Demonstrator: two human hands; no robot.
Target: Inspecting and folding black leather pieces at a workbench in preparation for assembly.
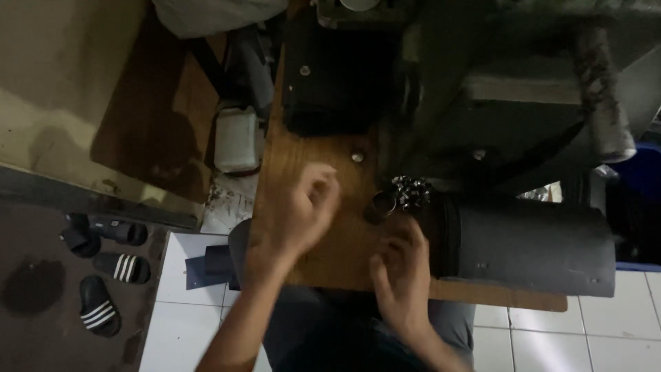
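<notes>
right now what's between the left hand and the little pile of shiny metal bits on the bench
In the head view, mostly bare wooden bench top separates the left hand from the shiny metal bits. One small dark round cup stands there, right beside the pile.

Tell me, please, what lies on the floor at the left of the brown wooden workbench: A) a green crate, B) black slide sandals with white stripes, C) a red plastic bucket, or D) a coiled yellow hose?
B: several black slide sandals with white stripes lie on the dark floor left of the brown wooden workbench.
</notes>
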